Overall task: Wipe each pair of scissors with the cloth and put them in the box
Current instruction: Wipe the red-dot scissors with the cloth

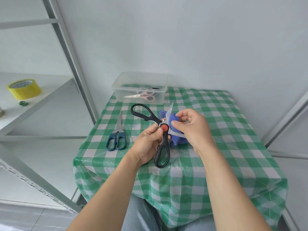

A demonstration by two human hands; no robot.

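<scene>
My left hand (147,144) grips large black kitchen scissors (162,147) by the lower handle, near the red pivot; their blades are spread wide. My right hand (194,128) holds a blue cloth (176,138) bunched between and around the blades. Smaller dark blue scissors (117,135) lie closed on the checked tablecloth to the left. At the table's far edge stands a clear plastic box (140,88) with pink-handled scissors (144,95) and another dark pair inside.
The small table (216,147) wears a green and white checked cover and stands in a corner of pale walls. A grey metal shelf (33,100) to the left carries a yellow tape roll (24,88). My knees are under the table's near edge.
</scene>
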